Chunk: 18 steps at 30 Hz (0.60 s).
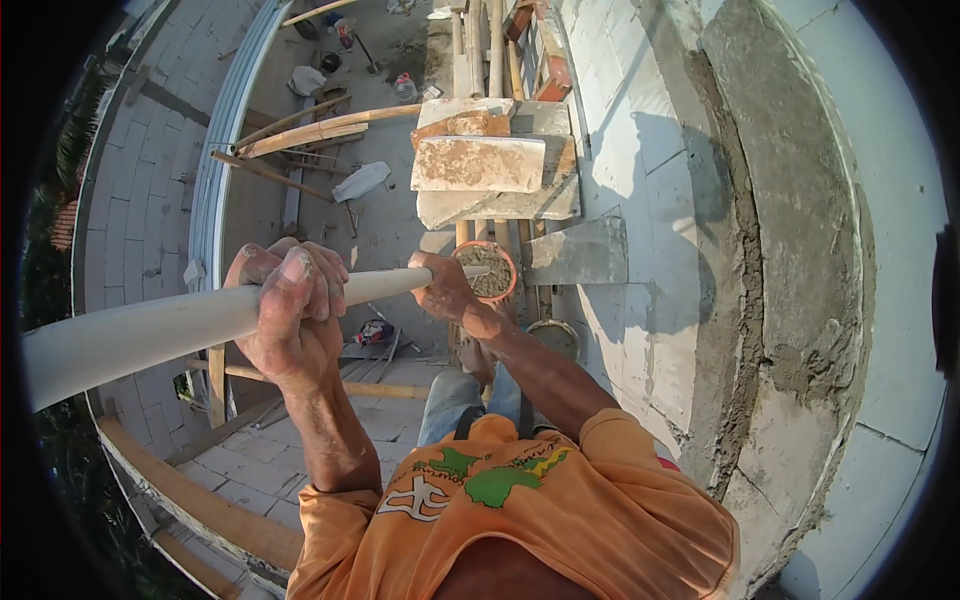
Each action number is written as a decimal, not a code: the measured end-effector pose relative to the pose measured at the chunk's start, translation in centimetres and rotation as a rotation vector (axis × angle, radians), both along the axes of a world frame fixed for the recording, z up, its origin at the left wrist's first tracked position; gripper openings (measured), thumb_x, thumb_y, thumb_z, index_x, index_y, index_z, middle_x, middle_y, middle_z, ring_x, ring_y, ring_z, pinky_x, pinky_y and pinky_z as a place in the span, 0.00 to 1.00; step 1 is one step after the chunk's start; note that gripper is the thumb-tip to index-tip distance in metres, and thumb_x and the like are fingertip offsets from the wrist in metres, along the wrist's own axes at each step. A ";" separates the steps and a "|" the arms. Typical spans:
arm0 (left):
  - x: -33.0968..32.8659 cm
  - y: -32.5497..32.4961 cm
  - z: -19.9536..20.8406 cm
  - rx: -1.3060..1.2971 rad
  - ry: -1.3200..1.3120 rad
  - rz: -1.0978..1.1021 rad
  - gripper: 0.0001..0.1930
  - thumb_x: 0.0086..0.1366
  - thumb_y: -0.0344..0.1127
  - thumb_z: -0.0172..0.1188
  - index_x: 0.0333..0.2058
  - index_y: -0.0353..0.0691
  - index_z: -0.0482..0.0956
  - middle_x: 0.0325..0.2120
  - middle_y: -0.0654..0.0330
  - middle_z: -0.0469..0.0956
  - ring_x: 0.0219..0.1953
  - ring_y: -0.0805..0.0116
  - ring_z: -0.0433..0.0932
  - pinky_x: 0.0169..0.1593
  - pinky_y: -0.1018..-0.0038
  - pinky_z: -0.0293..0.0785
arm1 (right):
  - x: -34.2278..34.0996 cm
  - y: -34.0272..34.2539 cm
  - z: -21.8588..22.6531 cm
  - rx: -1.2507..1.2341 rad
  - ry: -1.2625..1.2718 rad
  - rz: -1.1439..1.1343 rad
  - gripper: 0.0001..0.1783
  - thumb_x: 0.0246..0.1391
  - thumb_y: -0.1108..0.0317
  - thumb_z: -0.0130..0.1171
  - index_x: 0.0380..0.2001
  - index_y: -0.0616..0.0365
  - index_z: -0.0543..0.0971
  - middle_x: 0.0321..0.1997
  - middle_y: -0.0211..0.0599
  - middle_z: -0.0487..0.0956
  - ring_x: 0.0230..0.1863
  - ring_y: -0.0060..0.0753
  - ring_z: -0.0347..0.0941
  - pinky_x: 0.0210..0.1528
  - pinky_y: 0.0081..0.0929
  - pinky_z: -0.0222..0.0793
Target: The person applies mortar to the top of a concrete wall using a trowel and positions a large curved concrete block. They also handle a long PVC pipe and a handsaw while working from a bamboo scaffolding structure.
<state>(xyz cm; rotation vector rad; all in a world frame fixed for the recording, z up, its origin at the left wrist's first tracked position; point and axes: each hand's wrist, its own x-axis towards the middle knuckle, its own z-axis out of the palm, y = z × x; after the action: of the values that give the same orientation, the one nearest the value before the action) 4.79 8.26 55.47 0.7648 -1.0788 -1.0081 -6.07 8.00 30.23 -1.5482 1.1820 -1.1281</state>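
A long white pipe slants across the view from the left edge toward the middle. My left hand is closed around its thick near part. Further along, my right hand grips the same pipe close to its far end. That end shows over the grey wet mortar in a bucket with an orange-red rim; whether it touches the mortar I cannot tell. The bucket is just beyond my right hand, near my feet.
Stained boards lie on bamboo poles ahead. A pale block wall with a mortar strip rises on the right. A dark bucket sits by my right forearm. Bamboo poles and a white sack are lower left.
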 end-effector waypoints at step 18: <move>1.1 -7.5 3.6 -0.197 -0.144 -0.103 0.09 0.68 0.36 0.53 0.28 0.41 0.68 0.15 0.62 0.66 0.14 0.73 0.65 0.25 0.69 0.70 | -0.3 -3.9 -3.1 -0.027 0.021 -0.068 0.07 0.48 0.74 0.63 0.28 0.60 0.74 0.23 0.47 0.76 0.28 0.53 0.77 0.29 0.39 0.69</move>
<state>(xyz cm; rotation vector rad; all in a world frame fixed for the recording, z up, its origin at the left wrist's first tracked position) 5.84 0.79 59.08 0.6332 -1.3321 -0.9272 -6.33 4.12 27.10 -1.5543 1.2460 -1.1790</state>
